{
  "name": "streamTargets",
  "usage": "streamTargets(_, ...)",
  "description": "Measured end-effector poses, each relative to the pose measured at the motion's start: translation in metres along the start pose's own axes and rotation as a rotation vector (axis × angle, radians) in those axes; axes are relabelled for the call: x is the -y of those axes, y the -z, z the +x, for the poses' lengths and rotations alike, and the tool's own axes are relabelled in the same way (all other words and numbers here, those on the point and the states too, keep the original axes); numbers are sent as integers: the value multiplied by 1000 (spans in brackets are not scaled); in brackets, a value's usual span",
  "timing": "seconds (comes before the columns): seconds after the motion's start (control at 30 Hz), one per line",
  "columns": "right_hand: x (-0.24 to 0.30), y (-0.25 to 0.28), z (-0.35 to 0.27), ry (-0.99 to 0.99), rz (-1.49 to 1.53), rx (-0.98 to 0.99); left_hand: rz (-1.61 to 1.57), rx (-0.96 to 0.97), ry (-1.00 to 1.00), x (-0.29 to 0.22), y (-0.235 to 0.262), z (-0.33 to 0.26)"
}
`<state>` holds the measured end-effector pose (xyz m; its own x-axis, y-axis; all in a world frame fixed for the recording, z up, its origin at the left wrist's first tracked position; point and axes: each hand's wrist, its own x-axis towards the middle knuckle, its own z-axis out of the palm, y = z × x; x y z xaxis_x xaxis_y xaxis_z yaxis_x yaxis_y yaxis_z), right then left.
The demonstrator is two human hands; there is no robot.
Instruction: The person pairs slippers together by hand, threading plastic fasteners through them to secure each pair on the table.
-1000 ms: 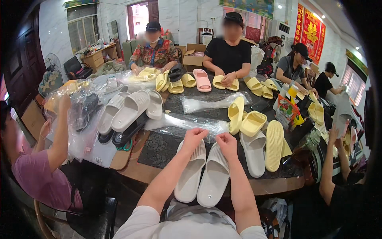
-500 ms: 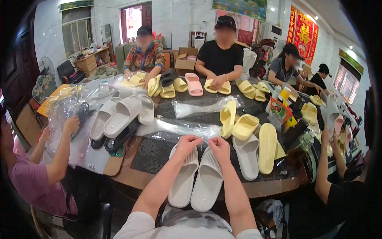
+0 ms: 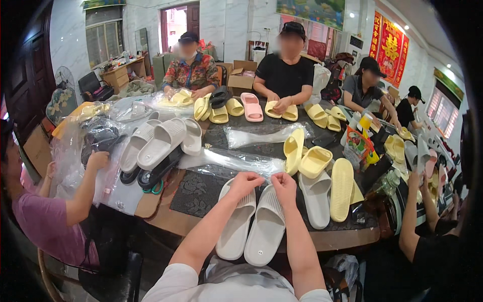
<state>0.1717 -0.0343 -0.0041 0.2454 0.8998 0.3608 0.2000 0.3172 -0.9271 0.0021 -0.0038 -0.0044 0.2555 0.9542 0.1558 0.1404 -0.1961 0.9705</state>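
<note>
The white slides [image 3: 251, 224] lie side by side at the near table [image 3: 166, 221] edge, toes pointing away from the person, heels overhanging toward the lap. Both hands sit on the toe ends: the left hand [image 3: 245, 183] curls down on the left slide's strap, the right hand [image 3: 284, 184] does the same on the right one, fingers pinched narrow and thumbs nearly meeting between them. Whether they pinch the straps themselves or some small thing on them, I cannot tell.

Over the last second the pair has hardly shifted and the hands have kept to the same spot at the toes, only closing in a little; the work at that point is still going on, not finished.

At twelve o'clock from the hands, just beyond the fingertips, lies a clear bag [image 3: 234, 162], flat and crinkled; I cannot make out anything in it. Another clear bag [image 3: 261, 135] lies farther off, also flat. At two o'clock stand yellow slides [image 3: 304, 153], one on edge, with a grey slide [image 3: 316, 199] and a long yellow one [image 3: 342, 189] at three. At ten o'clock is a heap of grey slides [image 3: 158, 143] over dark ones. A person in purple [image 3: 45, 226] at nine o'clock handles a plastic heap [image 3: 83, 151] with dark footwear inside. Across the table, others handle yellow pairs and a pink slide [image 3: 251, 106].
</note>
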Motion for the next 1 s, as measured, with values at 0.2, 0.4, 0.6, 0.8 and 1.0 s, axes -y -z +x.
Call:
streamTargets(0.2, -4, -1, -11, 48, -164, 174, -182, -109, 78, 0, 3, -5)
streamTargets(0.4, -5, 1, 0, 12, -103, 35, 3, -6, 17, -10, 0, -8)
streamTargets(0.6, 18, -1, -4, 28, -91, 184, -277, -76, 118, -11, 7, 4)
streamTargets(0.8, 69, 10, -20, 479, -335, -239, -417, -196, 174, -13, 14, -3)
streamTargets(1.0, 100, 20, -99, 180, -417, 15, -526, -227, 11, -13, 10, -1)
